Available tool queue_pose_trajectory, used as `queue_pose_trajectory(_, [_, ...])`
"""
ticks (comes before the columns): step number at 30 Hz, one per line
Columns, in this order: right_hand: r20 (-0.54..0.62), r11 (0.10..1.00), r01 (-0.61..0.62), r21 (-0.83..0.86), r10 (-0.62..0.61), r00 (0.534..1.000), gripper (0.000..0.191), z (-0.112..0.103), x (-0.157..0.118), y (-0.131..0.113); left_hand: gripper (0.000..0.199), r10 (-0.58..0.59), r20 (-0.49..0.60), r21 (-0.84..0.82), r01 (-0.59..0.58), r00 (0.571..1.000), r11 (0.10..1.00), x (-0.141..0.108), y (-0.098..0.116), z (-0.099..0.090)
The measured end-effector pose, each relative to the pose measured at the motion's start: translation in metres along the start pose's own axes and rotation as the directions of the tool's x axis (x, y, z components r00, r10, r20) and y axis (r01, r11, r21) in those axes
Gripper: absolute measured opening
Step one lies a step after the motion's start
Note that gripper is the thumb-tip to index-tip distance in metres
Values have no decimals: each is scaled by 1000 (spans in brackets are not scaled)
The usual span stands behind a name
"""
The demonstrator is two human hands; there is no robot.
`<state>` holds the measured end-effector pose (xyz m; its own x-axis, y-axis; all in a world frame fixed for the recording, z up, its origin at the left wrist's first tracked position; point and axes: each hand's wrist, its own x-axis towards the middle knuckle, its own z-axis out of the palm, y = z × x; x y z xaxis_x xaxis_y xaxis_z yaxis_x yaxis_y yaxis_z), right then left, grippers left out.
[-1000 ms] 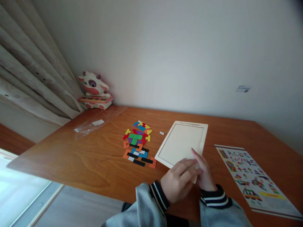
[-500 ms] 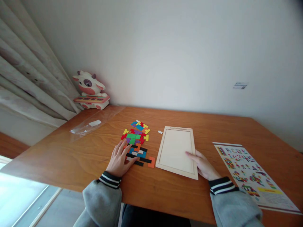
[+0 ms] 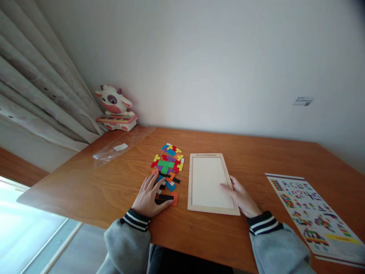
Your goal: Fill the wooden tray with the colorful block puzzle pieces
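Observation:
Colourful flat tetromino puzzle pieces lie in a loose pile on the wooden table, in green, red, yellow, purple, blue, orange, white and black. My left hand rests with fingers spread at the near left of the pile, its thumb touching a black piece beside an orange one. To the right of the pile is a pale wooden puzzle tray with a raised rim and a bare inside. My right hand grips its right edge, thumb over the top; its other fingers are partly hidden.
A printed pattern sheet lies at the right of the table. Toward the back left are a clear plastic bag and a cow-shaped toy keyboard. A curtain hangs at left, and a wall stands behind.
The tray has turned and now sits straighter. The small white piece beside it is now against the pile's right side. Under my left hand, the black, orange and blue pieces have shifted closer together.

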<state>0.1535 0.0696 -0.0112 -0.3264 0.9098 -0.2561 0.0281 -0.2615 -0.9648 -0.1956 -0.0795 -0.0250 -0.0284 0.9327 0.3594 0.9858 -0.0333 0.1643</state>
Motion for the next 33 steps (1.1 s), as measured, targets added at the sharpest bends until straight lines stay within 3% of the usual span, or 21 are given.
queue_pose_trajectory(3, [-133, 972, 118, -204, -147, 980, 83, -21, -6, 14, 79, -1, 1, 10, 1, 1000, 1000, 0, -1, 2])
queue_pose_trajectory(7, [-180, 858, 174, -483, -292, 939, 79, -32, -13, 23, 70, -2, -36, -4, 2, 999, 1000, 1, -2, 3])
queue_pose_trajectory(12, [-69, 723, 310, -617, -442, 894, 72, -23, -23, 26, 53, 57, -116, -59, -65, 992, 996, 4, 7, -1])
queue_pose_trajectory(18, [-38, 576, 371, -729, -575, 817, 70, -5, -36, 36, 38, 209, -171, -124, -231, 963, 965, 8, 41, -3])
queue_pose_trajectory(22, [-73, 483, 390, -784, -695, 716, 56, 2, -47, 43, 28, 245, -212, -180, -284, 946, 942, 12, 62, -3])
queue_pose_trajectory(25, [-135, 473, 365, -802, -738, 661, 46, 2, -55, 46, 22, 276, -212, -263, -326, 938, 908, 13, 76, -3])
queue_pose_trajectory(28, [-119, 451, 351, -821, -736, 666, 46, 1, -61, 49, 24, 316, -159, -298, -350, 935, 888, 11, 88, -1])
queue_pose_trajectory(33, [21, 371, 391, -842, -702, 712, 58, 1, -64, 48, 28, 289, -73, -257, -298, 955, 919, 6, 97, 3])
